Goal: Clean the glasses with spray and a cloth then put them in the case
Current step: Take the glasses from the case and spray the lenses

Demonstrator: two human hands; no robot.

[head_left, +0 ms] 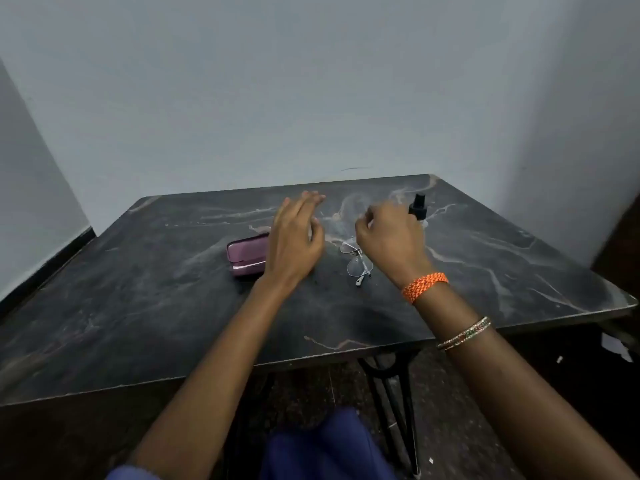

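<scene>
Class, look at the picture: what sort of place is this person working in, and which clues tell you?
Probably a plain room in a home or small workspace: a dark marble-patterned table stands in a corner of bare pale walls, on a black metal stand.

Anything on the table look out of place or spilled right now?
Nothing spilled or damaged. The glasses lie flat between the purple case and the upright spray bottle. One oddity: no cleaning cloth is visible.

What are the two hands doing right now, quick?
Left hand: open, fingers spread, holding nothing, above the purple glasses case.
Right hand: fingers curled; cannot tell if it holds anything.
</scene>
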